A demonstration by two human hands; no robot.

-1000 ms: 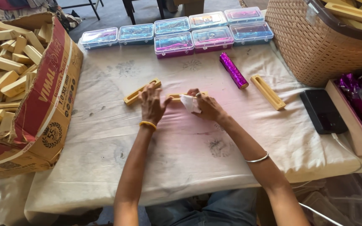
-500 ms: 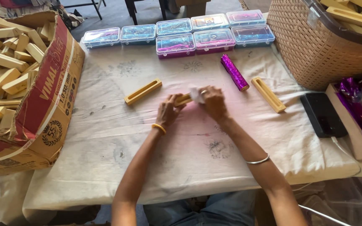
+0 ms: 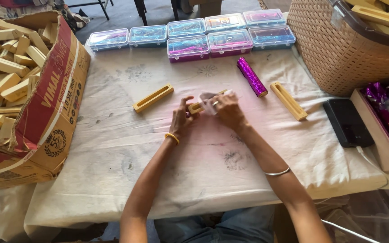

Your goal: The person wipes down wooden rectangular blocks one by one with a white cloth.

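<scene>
- The left hand [image 3: 181, 119] was closed on the near end of a wooden block [image 3: 197, 107], with the thumb up and a yellow bangle [image 3: 172, 138] on the wrist.
- The right hand [image 3: 225, 108] was closed over the far part of the same block and pressed a small pale sheet [image 3: 206, 101] on it; what the sheet was made of could not be told.
- The block was just above the cloth [image 3: 113, 148] in the middle of the bench, between the two hands, and mostly hidden by the fingers.
- A slotted block [image 3: 153, 97] lay on the cloth to the left of the hands, near but apart from them.
- A purple glitter stick [image 3: 251, 76] lay to the right of the hands, and another slotted block [image 3: 288, 100] lay just beside it, further right.
- A dark phone [image 3: 347, 122] lay near the right edge of the bench.
- A row of clear boxes [image 3: 190, 33] with coloured contents stood at the far edge.
- A carton [image 3: 46, 103] full of wooden blocks stood at the left, and a woven basket [image 3: 352, 49] stood at the far right.
- A tray [image 3: 374, 135] with purple foil was at the right edge.
</scene>
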